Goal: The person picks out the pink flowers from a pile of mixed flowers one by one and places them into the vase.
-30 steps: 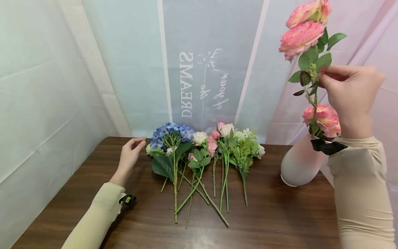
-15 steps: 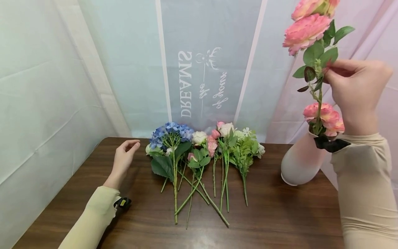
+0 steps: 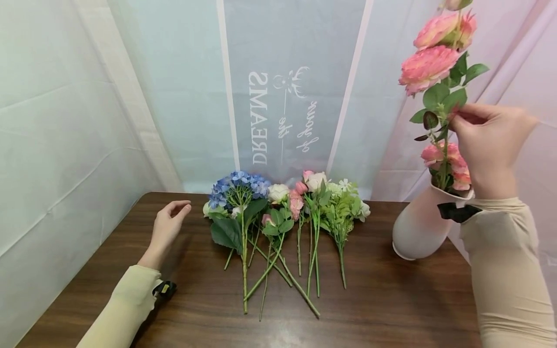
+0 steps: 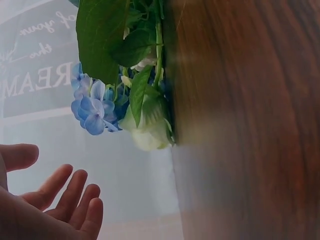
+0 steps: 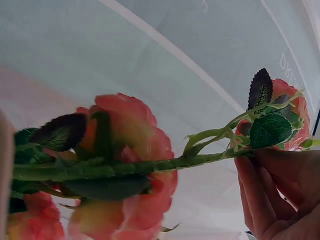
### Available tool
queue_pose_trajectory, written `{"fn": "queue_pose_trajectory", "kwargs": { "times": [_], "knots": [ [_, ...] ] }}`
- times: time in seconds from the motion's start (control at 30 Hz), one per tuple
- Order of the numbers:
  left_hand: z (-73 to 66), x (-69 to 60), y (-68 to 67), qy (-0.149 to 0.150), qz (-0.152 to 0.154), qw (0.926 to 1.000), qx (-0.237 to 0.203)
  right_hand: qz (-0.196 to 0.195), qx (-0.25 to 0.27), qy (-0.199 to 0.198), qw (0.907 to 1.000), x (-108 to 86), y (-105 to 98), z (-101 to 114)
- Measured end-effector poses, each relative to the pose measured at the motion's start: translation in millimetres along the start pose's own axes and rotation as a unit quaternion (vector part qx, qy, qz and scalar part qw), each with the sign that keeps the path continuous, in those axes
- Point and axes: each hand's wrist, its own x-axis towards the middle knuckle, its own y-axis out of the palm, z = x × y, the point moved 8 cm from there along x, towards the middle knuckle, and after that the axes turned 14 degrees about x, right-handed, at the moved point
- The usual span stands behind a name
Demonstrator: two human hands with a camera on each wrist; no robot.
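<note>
My right hand (image 3: 491,140) pinches the green stem (image 5: 200,159) of a pink artificial flower spray between thumb and fingers. Its large pink blooms (image 3: 428,70) stand above the hand, and the stem runs down to the mouth of a white-and-pink vase (image 3: 422,227). More pink blooms (image 3: 459,164) sit low at the vase's mouth; how deep the stem reaches is hidden. My left hand (image 3: 167,227) hovers over the table's left part, fingers loosely bent and holding nothing. To its right lies a blue hydrangea (image 3: 239,188), and the left wrist view shows a whitish-green rose (image 4: 150,125) beside it.
Several flowers lie in a row on the brown wooden table (image 3: 374,309), including a white rose (image 3: 278,193) and a leafy green sprig (image 3: 341,217). Their stems cross toward the front. A printed curtain (image 3: 296,29) hangs behind the table's back edge.
The right hand with the pink flower spray rose slightly, then came down, bringing the blooms lower over the vase. My left hand drifted left and a little toward me, away from the hydrangea.
</note>
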Motion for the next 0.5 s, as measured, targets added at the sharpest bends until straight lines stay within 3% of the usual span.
{"fn": "queue_pose_trajectory", "kwargs": {
  "times": [0.2,0.5],
  "knots": [
    [0.7,-2.4,0.2,0.011,0.009,0.9992,0.036,0.007,-0.044,-0.043,0.9981,-5.6,6.2,-8.0],
    [2.9,-3.1,-2.8,0.056,0.039,0.9925,0.101,0.008,-0.062,-0.059,0.9963,-12.7,7.9,-18.7]
  ]
}}
